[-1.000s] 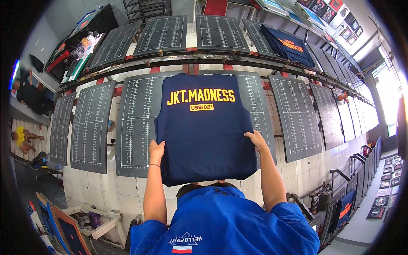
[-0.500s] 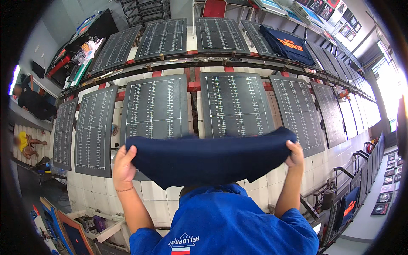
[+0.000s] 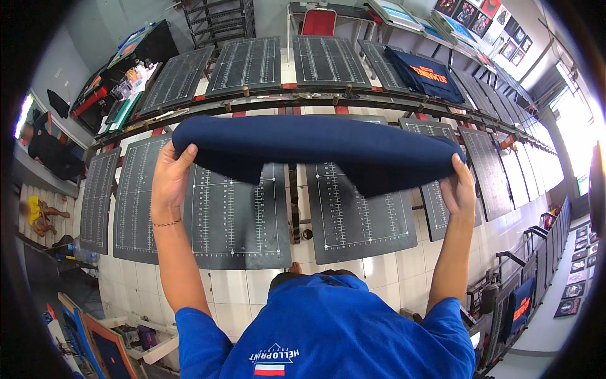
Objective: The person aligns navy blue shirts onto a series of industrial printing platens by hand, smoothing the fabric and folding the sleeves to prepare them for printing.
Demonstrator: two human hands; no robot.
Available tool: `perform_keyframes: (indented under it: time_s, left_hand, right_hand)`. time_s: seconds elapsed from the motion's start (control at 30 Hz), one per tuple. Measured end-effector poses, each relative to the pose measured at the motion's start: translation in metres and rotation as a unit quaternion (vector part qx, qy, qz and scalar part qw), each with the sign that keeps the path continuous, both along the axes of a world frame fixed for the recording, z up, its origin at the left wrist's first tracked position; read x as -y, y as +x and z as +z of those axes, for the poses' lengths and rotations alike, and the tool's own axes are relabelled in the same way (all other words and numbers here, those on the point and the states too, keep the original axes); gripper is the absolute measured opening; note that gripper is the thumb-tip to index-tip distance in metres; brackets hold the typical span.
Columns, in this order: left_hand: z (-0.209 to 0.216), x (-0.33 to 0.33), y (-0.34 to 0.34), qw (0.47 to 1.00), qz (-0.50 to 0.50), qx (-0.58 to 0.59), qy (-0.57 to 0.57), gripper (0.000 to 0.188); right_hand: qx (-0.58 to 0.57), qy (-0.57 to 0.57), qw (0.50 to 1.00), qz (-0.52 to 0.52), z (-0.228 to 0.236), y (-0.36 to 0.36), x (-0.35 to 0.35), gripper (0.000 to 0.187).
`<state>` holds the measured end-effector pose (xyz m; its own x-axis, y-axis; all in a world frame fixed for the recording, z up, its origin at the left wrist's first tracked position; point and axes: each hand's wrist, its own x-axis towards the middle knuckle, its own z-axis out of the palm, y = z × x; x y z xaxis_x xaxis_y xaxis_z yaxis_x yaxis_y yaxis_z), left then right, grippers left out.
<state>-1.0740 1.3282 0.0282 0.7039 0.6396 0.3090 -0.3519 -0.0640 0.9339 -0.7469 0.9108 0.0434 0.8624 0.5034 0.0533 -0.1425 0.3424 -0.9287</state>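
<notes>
A navy blue T-shirt (image 3: 309, 142) is stretched crosswise in the air between my two hands, with parts of it hanging at both ends. At its left end my left hand (image 3: 169, 177) grips the cloth, thumb on the near side. My right hand (image 3: 459, 186) is closed on the other end, a little lower. Below the shirt lie dark flat boards with white ruled lines, among them a left board (image 3: 233, 218) and a right board (image 3: 360, 218). The shirt covers the upper parts of these boards.
Behind a dark rail (image 3: 303, 99) runs a far row of similar boards, one bearing a navy shirt with orange print (image 3: 429, 74). A red chair (image 3: 319, 23) stands at the back. Two people are at the left. Wooden frames (image 3: 104, 341) lean at lower left.
Both hands have lifted and moved forward with the shirt, drawing it wider and further from my body. More of the two near boards now shows beneath it.
</notes>
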Motion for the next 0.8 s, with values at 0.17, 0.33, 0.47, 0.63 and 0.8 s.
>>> perform_keyframes:
  time_s: [0.17,0.33,0.47,0.63,0.8]
  left_hand:
    - [-0.039,0.016,-0.009,0.995,0.017,-0.099,-0.007,0.043]
    - [-0.177,0.036,-0.057,0.924,0.009,-0.382,-0.016,0.039]
    - [-0.287,0.054,-0.079,0.858,-0.047,-0.44,-0.261,0.029]
    - [-0.267,0.054,-0.065,0.849,-0.086,-0.458,-0.25,0.036]
    - [-0.256,0.057,-0.053,0.892,-0.027,-0.309,-0.328,0.033]
  right_hand:
    - [0.023,-0.147,0.988,0.037,-0.069,0.004,0.023,0.037]
    - [-0.135,-0.343,0.928,0.051,-0.178,-0.041,0.034,0.026]
    - [-0.232,-0.364,0.898,0.081,-0.295,-0.06,0.056,0.033]
    - [-0.179,-0.352,0.905,0.157,-0.297,-0.051,0.057,0.034]
    - [-0.057,-0.37,0.904,0.208,-0.289,-0.027,0.067,0.03]
